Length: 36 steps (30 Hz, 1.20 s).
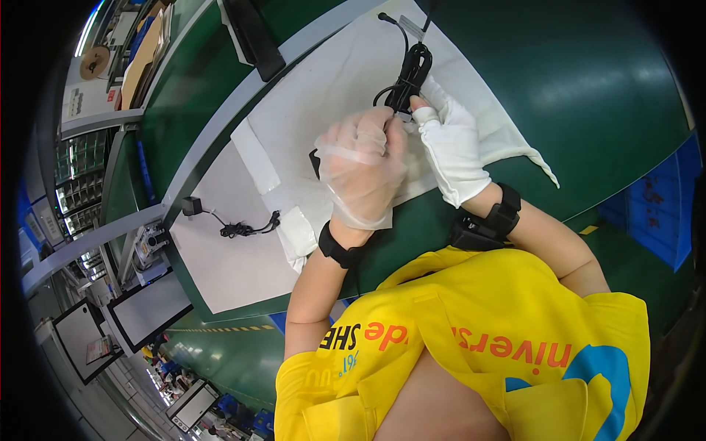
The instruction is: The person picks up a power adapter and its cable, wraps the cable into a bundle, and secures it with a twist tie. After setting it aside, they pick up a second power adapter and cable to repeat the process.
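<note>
A bundle of black cable (412, 77) lies coiled on the white cloth, its plug end and a small pale tag reaching toward the far edge. My left hand (362, 158), in a thin translucent plastic glove, has its fingers curled at the near end of the bundle. A black block (315, 163) peeks out from beside that hand, mostly hidden under it. My right hand (450, 140) wears a white cloth glove with the thumb tip bare. Its thumb presses the bundle's near right side, the fingers closed around behind it.
Left of my hands, a black adapter (191, 206) with a bundled cord (250, 225) rests on a pale sheet (220, 257). The white cloth (294, 110) covers part of the green table (573, 66). A grey metal rail (213, 121) crosses at left; a blue crate (654, 206) stands right.
</note>
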### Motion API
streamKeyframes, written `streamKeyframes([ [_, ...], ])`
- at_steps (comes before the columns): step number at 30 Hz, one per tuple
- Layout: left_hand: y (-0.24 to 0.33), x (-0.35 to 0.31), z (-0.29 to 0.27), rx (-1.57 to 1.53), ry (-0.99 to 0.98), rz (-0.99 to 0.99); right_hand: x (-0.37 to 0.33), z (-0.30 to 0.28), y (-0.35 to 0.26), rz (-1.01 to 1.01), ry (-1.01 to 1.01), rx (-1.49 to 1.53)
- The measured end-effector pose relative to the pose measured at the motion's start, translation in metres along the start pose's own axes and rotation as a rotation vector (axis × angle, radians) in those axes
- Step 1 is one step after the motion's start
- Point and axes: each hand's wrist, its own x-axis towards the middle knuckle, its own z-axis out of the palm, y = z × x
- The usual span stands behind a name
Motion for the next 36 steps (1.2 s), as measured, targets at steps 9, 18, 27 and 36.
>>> streamKeyframes([
  [9, -0.008, -0.002, 0.001, -0.06, -0.004, 0.081, 0.0, 0.003, -0.001, -0.014, 0.038, -0.065],
  [18, -0.003, 0.001, 0.011, -0.094, 0.07, 0.036, -0.007, 0.005, -0.005, 0.013, -0.027, -0.168],
  [27, 0.0, 0.005, 0.008, 0.081, 0.064, 0.139, -0.004, 0.009, -0.003, -0.003, 0.025, 0.032],
  [36, -0.004, 0.0, 0.018, 0.086, 0.004, 0.097, -0.009, 0.006, -0.01, 0.062, -0.046, -0.098],
])
